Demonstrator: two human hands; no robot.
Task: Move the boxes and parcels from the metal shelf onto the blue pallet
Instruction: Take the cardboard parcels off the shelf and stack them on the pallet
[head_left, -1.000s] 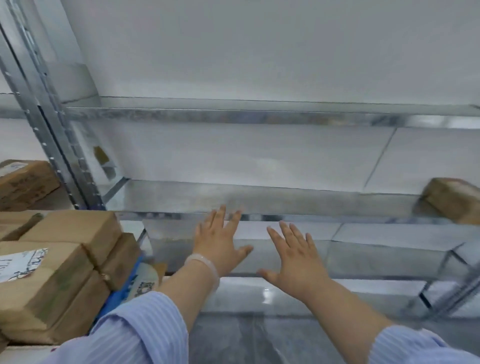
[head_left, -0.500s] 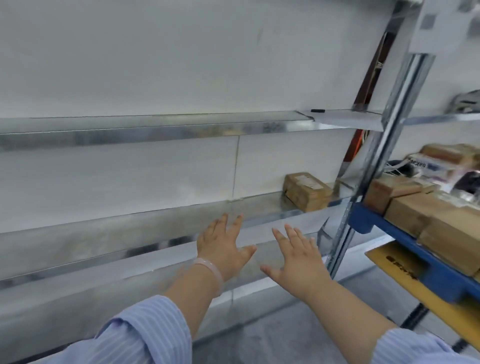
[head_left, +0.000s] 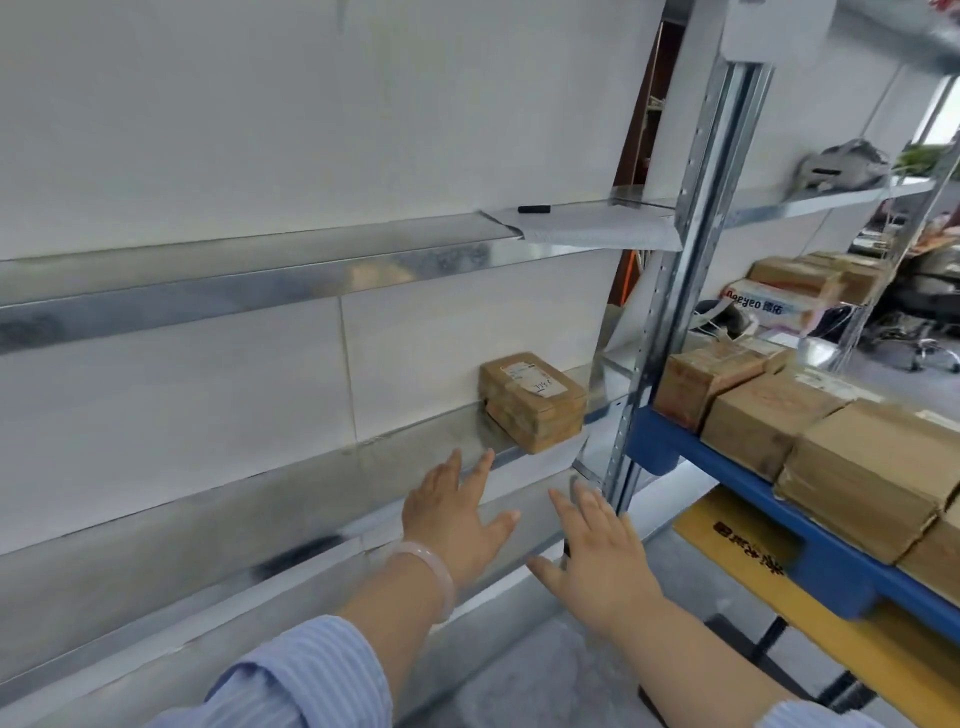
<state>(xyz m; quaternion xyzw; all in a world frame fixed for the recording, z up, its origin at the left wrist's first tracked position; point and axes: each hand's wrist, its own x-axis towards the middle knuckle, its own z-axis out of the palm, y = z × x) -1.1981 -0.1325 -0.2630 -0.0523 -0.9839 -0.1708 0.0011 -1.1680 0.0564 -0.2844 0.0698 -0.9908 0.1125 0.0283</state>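
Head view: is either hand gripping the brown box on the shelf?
No, the left hand and right hand are spread open short of the brown box, which sits untouched on the metal shelf.

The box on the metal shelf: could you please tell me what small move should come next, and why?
Probably reach the left hand and right hand forward to the box, one at each side: it sits alone on the shelf, untouched, and both hands are open and empty.

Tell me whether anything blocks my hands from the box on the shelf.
Nothing visible: only bare metal shelf lies between the left hand, right hand and the box. The upright post stands between box and blue pallet.
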